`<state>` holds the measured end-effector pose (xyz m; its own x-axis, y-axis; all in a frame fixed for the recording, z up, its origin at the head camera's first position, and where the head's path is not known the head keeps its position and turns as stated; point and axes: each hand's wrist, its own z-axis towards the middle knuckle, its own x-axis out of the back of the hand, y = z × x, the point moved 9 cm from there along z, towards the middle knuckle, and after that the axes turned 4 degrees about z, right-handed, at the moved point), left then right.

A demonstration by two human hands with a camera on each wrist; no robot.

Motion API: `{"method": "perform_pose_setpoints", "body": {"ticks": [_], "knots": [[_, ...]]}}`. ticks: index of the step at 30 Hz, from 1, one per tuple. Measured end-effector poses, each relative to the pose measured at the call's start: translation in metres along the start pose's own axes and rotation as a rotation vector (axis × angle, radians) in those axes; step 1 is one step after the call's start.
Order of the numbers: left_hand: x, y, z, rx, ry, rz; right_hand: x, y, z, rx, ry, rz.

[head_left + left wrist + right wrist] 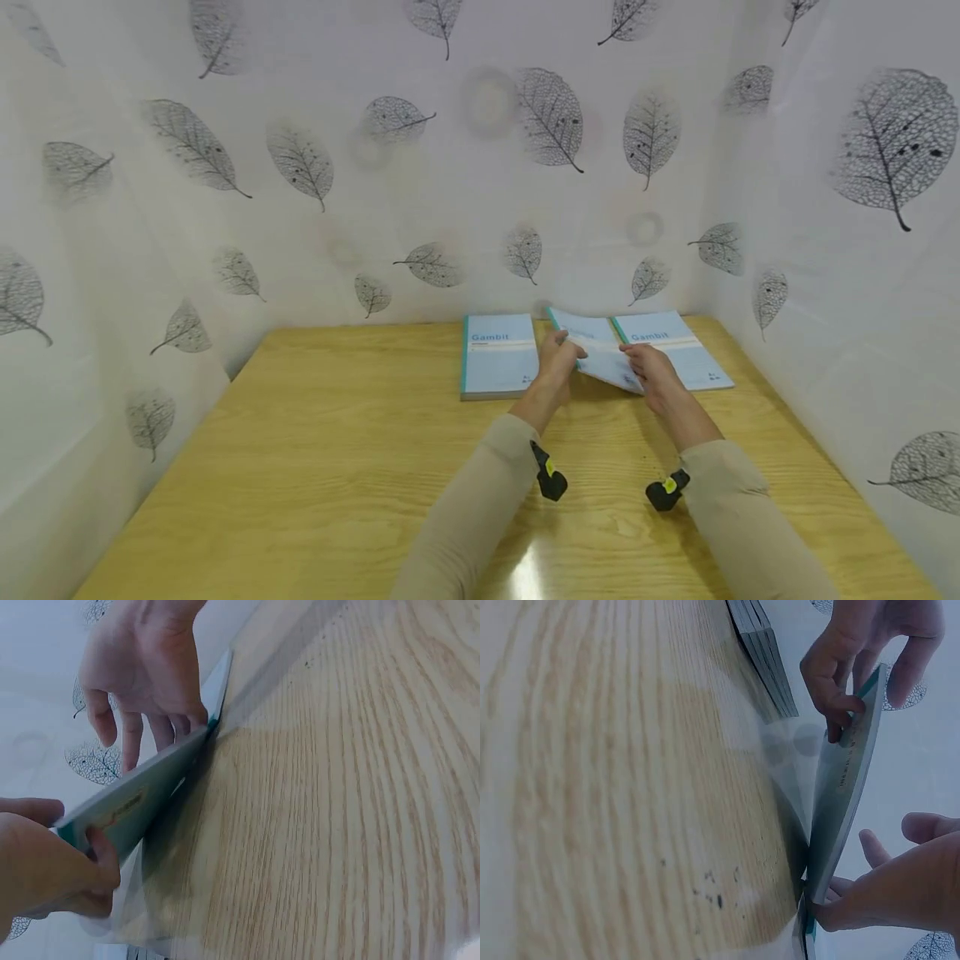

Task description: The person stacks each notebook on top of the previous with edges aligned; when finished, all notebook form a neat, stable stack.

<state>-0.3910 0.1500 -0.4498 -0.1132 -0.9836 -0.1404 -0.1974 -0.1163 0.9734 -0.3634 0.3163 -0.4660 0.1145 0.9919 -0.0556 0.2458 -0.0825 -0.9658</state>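
Note:
A light-blue notebook (594, 346) with a green spine is lifted and tilted between both hands. My left hand (558, 360) grips its spine side; in the left wrist view the left hand (52, 866) has fingers on both faces of the notebook (135, 799). At the opposite edge, my right hand (654, 375) holds the notebook with its fingertips. The right wrist view shows the right hand (900, 889) at the low end of the notebook (844, 787), some fingers extended, and the left hand (870, 652) at the raised end.
A thicker pile of "Gambit" notebooks (498, 358) lies left of the held one. Another "Gambit" notebook (671, 350) lies to its right. They are near the back edge of the wooden table (315, 450), against a leaf-patterned curtain (450, 192).

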Motion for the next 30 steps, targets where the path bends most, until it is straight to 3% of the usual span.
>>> {"method": "perform_pose_setpoints", "body": {"ticks": [7, 17, 22, 30], "knots": [[-0.002, 0.001, 0.003, 0.002, -0.127, -0.097, 0.004, 0.006, -0.002, -0.026, 0.054, 0.093], [0.005, 0.005, 0.002, -0.017, -0.161, -0.182, 0.005, 0.008, 0.000, -0.051, 0.095, 0.204], [0.011, 0.009, 0.003, -0.026, -0.187, -0.261, 0.000, 0.010, 0.000, -0.071, 0.068, 0.283], [0.026, 0.018, 0.005, -0.045, -0.252, -0.271, -0.010, 0.000, -0.003, -0.048, 0.008, 0.498]]}}
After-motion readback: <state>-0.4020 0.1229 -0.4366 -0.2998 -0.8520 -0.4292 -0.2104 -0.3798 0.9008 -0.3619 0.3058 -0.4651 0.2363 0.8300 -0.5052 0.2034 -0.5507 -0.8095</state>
